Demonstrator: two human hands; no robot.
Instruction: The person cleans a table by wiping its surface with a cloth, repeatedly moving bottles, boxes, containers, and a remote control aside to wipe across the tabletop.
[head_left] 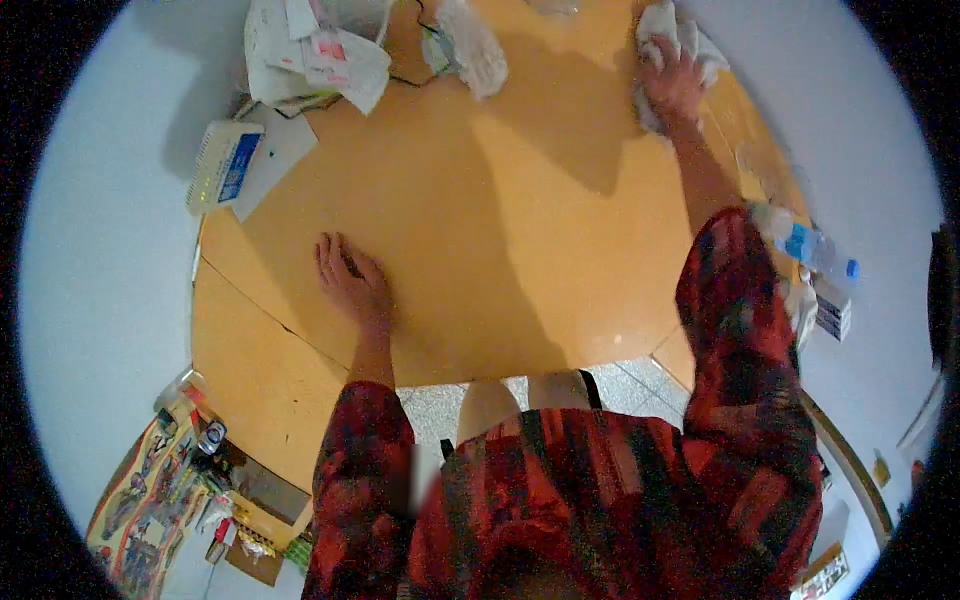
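Note:
At the far right of the wooden table [420, 180], my right hand [672, 88] presses down on a crumpled white cloth [710, 55]. The arm reaches forward, and folds of the cloth stick out around and between the fingers. My left hand [352, 285] rests on the tabletop left of centre, its fingers apart and nothing in it. The hand's nearest neighbours are bare wood and, farther up, a sheet of white paper [280, 160].
A white router-like box with a blue label [232, 165] leans by the left wall. White plastic bags [320, 55] and a clear plastic bag [470, 50] lie at the back. Beside my right arm lies a plastic water bottle [815, 248]. Cluttered items [190, 470] stand lower left.

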